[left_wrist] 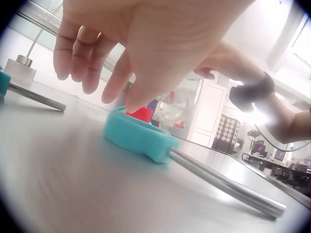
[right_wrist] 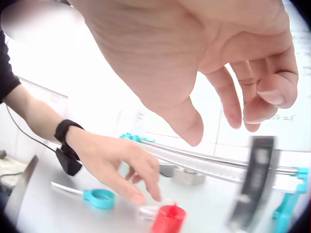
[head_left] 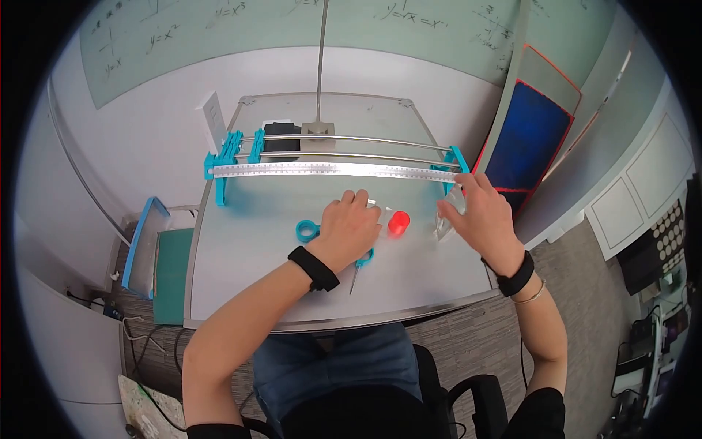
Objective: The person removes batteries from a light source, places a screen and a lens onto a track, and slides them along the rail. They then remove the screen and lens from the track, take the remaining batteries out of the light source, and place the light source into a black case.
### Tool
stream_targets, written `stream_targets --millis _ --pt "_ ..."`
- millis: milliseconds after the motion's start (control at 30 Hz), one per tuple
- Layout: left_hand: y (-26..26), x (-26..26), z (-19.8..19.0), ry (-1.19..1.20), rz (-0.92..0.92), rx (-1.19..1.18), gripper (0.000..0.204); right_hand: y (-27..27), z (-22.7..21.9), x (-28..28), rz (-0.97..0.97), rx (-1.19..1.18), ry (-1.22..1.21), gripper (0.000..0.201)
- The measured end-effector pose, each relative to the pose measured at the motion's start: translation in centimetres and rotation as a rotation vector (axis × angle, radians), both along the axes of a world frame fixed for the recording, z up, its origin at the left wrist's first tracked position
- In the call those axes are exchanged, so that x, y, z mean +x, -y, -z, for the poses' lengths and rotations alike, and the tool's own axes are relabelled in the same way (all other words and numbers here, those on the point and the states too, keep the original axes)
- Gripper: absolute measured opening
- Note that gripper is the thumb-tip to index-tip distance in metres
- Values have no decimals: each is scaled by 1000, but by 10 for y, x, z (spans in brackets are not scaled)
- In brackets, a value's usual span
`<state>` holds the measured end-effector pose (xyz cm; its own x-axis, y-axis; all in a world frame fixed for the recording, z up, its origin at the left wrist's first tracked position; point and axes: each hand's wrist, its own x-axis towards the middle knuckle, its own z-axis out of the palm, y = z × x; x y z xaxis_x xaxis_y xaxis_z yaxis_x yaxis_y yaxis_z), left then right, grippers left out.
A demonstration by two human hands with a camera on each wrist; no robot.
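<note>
My left hand (head_left: pixel 354 225) hovers over the table with its fingers pointing down and nothing in its grasp. Under it, in the left wrist view, lies a teal ring holder (left_wrist: pixel 138 136) with a metal rod. Another teal ring (head_left: pixel 307 231) is just left of that hand. A red cylinder (head_left: pixel 398 224) sits to its right, beside something small and clear. My right hand (head_left: pixel 488 216) is near the right end of the bench's ruler, its fingers loosely bent. Close by it stands a clear round piece (left_wrist: pixel 175 106), blurred and nearly edge-on in the right wrist view.
A bench of metal rails and teal supports (head_left: pixel 256 146) spans the table, with a long ruler (head_left: pixel 329 170) along its front. Behind it are a black item (head_left: pixel 281 140) and a metal base (head_left: pixel 319 132) carrying an upright rod. A blue board (head_left: pixel 528 135) leans at the right.
</note>
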<state>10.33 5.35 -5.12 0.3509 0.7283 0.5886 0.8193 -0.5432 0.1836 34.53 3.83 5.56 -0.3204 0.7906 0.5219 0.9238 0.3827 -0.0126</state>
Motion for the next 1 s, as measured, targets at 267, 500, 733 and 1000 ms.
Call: stream_targets --millis 267,500,733,1000 --pt "-5 -8 5 -212 -106 -104 14 -17 38 52 -9 -540 -603 58" --pt "-2 9 9 -63 186 21 17 -27 85 73 37 -813 -936 53" --pt "3 10 9 -76 204 113 10 -45 115 86 84 -629 -766 42" --pt "29 -125 -75 151 53 257 5 -54 119 90 56 -554 -682 43"
